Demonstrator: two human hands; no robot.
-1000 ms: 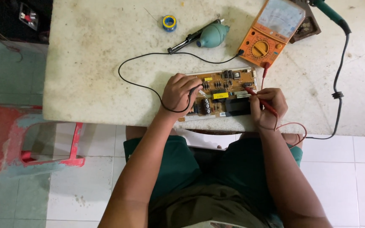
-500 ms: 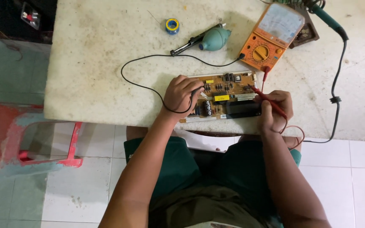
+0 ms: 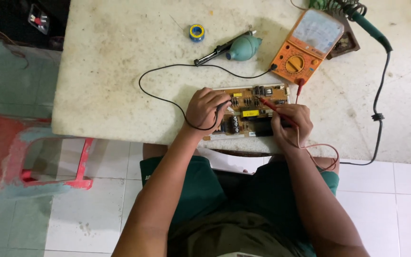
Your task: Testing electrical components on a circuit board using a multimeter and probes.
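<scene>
The left hand (image 3: 205, 108) pinches the black probe (image 3: 222, 108), the right hand (image 3: 290, 124) grips the red probe (image 3: 273, 105), both on the circuit board (image 3: 247, 110) at the worktop (image 3: 110, 71) edge. A slipping tip could bridge two close contacts.

From my feed I see one screen-like face: the pale grey-white dial window of the orange multimeter (image 3: 310, 45), a tilted rectangle at the far right part of the desk (image 3: 110, 95), above the round selector knob. On the brown circuit board (image 3: 253, 110) near the desk's front edge sit small yellow rectangular labels (image 3: 250, 113), one mid-board and a smaller one near its upper left. I can make out no packages or signs.
</scene>
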